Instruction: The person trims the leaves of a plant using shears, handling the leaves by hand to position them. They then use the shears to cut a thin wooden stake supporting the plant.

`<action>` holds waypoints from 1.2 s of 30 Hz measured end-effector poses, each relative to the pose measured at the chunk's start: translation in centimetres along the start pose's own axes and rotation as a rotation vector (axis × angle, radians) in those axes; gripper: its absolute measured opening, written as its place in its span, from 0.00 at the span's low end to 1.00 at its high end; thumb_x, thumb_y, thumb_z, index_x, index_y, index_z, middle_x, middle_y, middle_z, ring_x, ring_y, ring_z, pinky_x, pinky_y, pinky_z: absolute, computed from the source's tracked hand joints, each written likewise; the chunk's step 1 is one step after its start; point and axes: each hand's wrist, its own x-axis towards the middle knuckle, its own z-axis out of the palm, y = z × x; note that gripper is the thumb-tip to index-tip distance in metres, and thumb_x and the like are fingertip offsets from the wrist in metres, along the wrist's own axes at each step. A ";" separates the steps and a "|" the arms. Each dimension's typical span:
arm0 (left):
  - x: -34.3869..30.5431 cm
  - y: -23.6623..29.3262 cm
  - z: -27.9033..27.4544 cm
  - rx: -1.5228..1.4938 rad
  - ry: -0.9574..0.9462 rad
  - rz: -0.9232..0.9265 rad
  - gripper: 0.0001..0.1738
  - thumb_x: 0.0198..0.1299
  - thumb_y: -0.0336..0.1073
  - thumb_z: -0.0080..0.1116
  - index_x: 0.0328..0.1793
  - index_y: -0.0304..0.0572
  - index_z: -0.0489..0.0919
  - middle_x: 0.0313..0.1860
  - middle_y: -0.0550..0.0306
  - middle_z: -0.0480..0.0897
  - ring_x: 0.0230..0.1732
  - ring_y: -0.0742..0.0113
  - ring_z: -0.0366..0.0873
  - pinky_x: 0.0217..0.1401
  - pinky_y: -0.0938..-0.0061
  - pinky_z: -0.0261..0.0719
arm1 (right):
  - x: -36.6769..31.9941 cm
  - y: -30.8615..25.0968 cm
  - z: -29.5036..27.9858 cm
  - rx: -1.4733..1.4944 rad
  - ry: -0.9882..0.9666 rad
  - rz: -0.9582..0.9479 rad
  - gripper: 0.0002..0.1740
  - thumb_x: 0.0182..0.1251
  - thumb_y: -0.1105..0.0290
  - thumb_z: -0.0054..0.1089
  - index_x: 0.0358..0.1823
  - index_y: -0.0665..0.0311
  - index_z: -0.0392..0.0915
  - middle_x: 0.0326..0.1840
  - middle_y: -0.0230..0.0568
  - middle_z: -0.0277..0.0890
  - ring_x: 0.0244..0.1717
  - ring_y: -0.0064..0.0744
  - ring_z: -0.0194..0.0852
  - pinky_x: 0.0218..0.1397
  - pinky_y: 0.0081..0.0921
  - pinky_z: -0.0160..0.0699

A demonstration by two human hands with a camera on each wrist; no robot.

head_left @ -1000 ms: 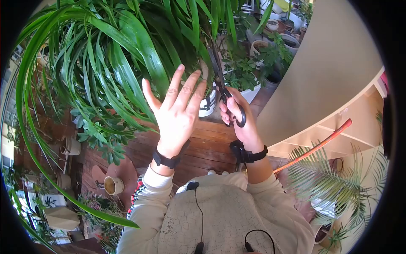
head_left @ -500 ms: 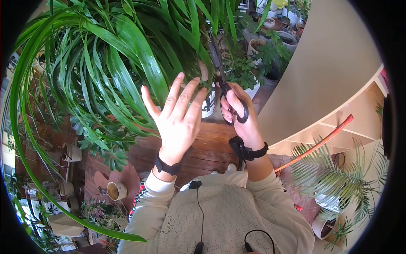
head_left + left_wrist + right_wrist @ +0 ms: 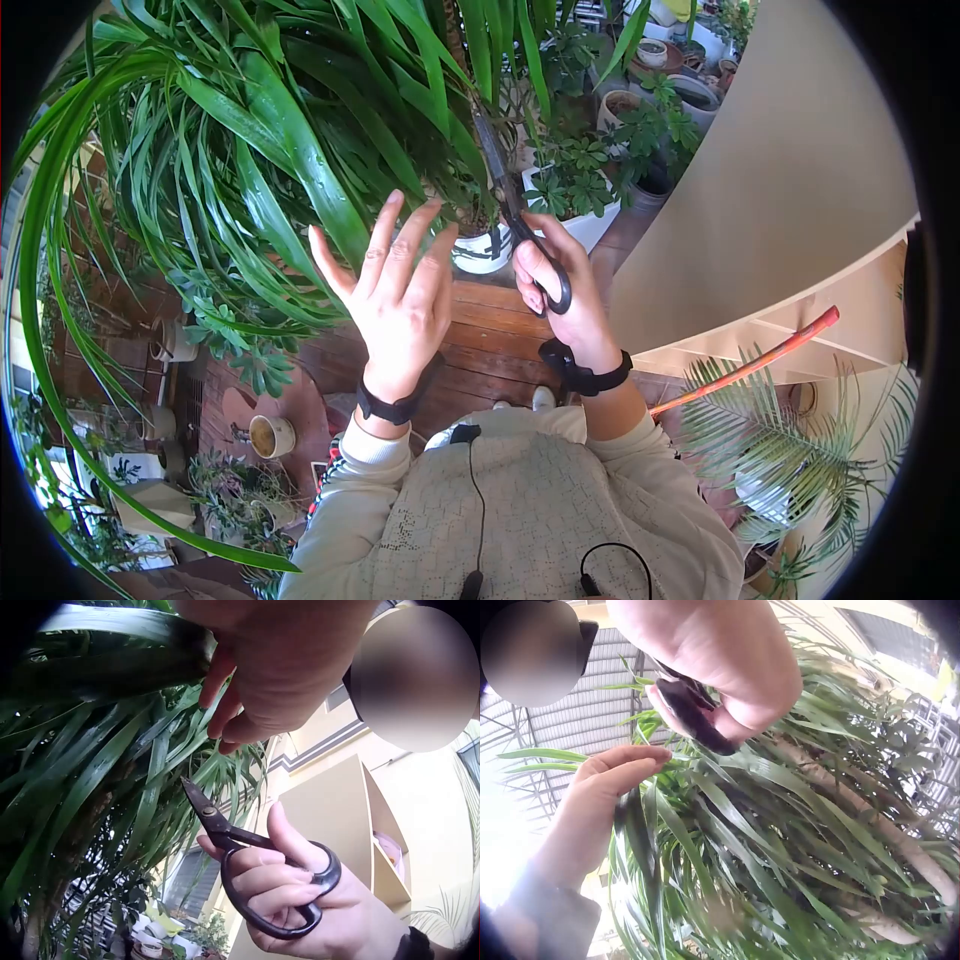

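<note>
My right hand (image 3: 568, 285) grips a pair of black-handled scissors (image 3: 259, 859), its fingers curled through and round the loops. In the left wrist view the dark blades lie together, their tip close to hanging leaves. My left hand (image 3: 395, 300) is held up with its fingers apart, in front of a large plant with long strap-shaped green leaves (image 3: 310, 170). Its fingertips are right at the foliage in the right wrist view, beside a dark drooping leaf (image 3: 636, 832). Behind the hands, the plant's white pot (image 3: 480, 255) shows in part.
A pale curved cabinet (image 3: 760, 190) stands to the right, with a red-orange stick (image 3: 770, 350) near it. Potted plants (image 3: 580, 175) are grouped behind the scissors. Lower left is a small pot (image 3: 272, 437); a feathery palm (image 3: 790, 440) is at lower right. Wooden boards (image 3: 500, 320) lie below.
Both hands have shifted a little left and lower in the head view, the left one more. The scissors stay in the right hand and tilt slightly more leftward. The whole scene has shifted slightly.
</note>
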 end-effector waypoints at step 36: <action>0.5 0.1 1.0 0.104 -0.073 -0.115 0.11 0.51 0.28 0.63 0.39 0.53 0.84 0.55 0.67 0.82 0.66 0.65 0.75 0.78 0.36 0.38 | 5.1 0.1 -1.2 -0.007 -0.102 -0.010 0.27 0.67 0.61 0.65 0.61 0.66 0.67 0.28 0.24 0.67 0.20 0.10 0.56 0.20 0.14 0.52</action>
